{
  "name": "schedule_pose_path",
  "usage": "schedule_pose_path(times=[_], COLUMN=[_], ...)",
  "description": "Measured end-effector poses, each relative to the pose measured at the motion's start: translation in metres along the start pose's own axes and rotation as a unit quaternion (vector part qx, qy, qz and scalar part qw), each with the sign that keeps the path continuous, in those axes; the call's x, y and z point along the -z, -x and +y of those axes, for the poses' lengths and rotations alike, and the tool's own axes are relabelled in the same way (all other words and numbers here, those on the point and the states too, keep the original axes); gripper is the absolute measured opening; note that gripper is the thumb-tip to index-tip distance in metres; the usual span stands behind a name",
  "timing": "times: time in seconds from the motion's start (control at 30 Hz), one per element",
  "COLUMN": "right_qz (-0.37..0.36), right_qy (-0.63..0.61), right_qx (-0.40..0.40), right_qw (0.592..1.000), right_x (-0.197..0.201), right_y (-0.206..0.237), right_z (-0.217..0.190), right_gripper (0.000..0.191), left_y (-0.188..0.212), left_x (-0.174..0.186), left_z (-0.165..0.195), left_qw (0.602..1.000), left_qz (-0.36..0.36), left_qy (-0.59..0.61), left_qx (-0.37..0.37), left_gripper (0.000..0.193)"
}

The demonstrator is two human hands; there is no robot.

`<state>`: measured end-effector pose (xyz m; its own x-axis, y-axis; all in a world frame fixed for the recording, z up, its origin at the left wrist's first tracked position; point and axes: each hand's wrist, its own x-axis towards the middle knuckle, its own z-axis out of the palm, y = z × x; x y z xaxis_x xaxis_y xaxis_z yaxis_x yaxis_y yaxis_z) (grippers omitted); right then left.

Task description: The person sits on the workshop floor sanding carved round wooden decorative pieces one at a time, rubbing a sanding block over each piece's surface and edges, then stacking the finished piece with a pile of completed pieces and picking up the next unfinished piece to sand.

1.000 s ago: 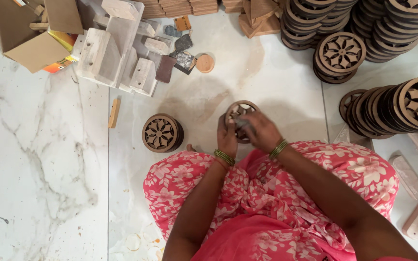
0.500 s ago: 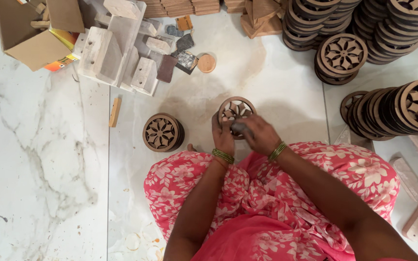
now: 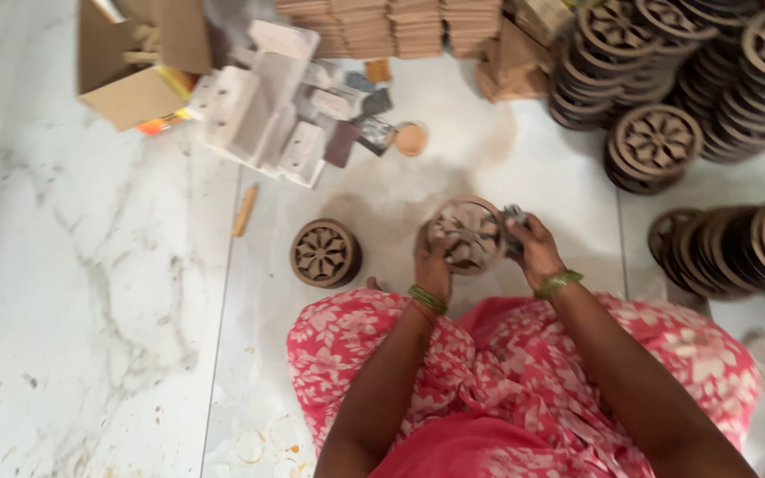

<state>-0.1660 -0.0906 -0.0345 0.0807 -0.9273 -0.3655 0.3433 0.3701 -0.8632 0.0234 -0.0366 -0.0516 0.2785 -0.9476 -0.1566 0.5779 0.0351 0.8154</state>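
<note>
The person sits on the marble floor (image 3: 90, 292) in a pink floral garment (image 3: 524, 372), holding a round carved wooden ring with a flower cutout (image 3: 467, 232) up between both hands, just above the lap. The left hand (image 3: 434, 258) grips the ring's left and lower rim, its fingers curled around the edge and pressed against the wood. The right hand (image 3: 533, 248) clasps the right rim, and its fingers also pinch a small dark grey piece (image 3: 513, 219) against the ring; motion blur hides what that piece is. Green bangles sit on both wrists. A second carved ring (image 3: 324, 253) lies flat on the floor just to the left of the hands, apart from them. Further left lies a short wooden stick (image 3: 244, 210). Beyond the hands are pale block-shaped moulds (image 3: 254, 119), a cardboard box (image 3: 135, 62) and a small round orange lid (image 3: 411, 139). Stacks of matching carved rings (image 3: 657, 146) stand to the upper right, with more stacked on edge at the right side (image 3: 754, 243).
</note>
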Motion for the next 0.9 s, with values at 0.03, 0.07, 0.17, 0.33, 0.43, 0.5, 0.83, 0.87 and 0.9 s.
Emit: schedule_pose_path(times=[0.03, 0.07, 0.17, 0.33, 0.43, 0.5, 0.83, 0.87, 0.9], right_qz=[-0.037, -0.073, -0.055, -0.045, -0.16, -0.22, -0.128, -0.103, -0.1], right_qy=[0.011, 0.023, 0.135, 0.334, 0.322, 0.3, 0.338, 0.346, 0.352], right_qx=[-0.011, -0.023, 0.108, 0.18, 0.318, 0.373, 0.377, 0.367, 0.331], right_qw=[0.999, 0.997, 0.983, 0.924, 0.877, 0.85, 0.853, 0.857, 0.87], right_x=[-0.001, -0.003, -0.015, -0.043, -0.055, -0.06, -0.054, -0.052, -0.05], right_y=[0.001, 0.003, 0.013, 0.043, 0.061, 0.069, 0.057, 0.054, 0.052], right_z=[-0.002, -0.004, -0.01, -0.02, -0.026, -0.03, -0.037, -0.035, -0.033], right_gripper=[0.022, 0.023, 0.025, 0.029, 0.042, 0.046, 0.037, 0.033, 0.029], left_y=[-0.001, 0.0, 0.005, 0.012, 0.01, 0.007, 0.008, 0.009, 0.01], left_x=[-0.003, -0.006, -0.013, -0.018, -0.012, -0.001, 0.01, 0.008, 0.007], left_z=[0.001, 0.002, 0.012, 0.022, 0.014, 0.005, -0.038, -0.035, -0.033], left_qw=[1.0, 1.0, 0.995, 0.981, 0.988, 0.984, 0.936, 0.939, 0.94], left_qz=[-0.007, 0.002, 0.025, -0.066, -0.131, -0.141, -0.195, -0.198, -0.202], left_qy=[-0.014, -0.022, -0.061, -0.084, 0.001, 0.063, 0.154, 0.144, 0.134], left_qx=[0.005, 0.014, 0.071, 0.165, 0.085, 0.091, 0.247, 0.242, 0.239], left_gripper=[0.047, 0.054, 0.074, 0.11, 0.113, 0.105, 0.064, 0.065, 0.065])
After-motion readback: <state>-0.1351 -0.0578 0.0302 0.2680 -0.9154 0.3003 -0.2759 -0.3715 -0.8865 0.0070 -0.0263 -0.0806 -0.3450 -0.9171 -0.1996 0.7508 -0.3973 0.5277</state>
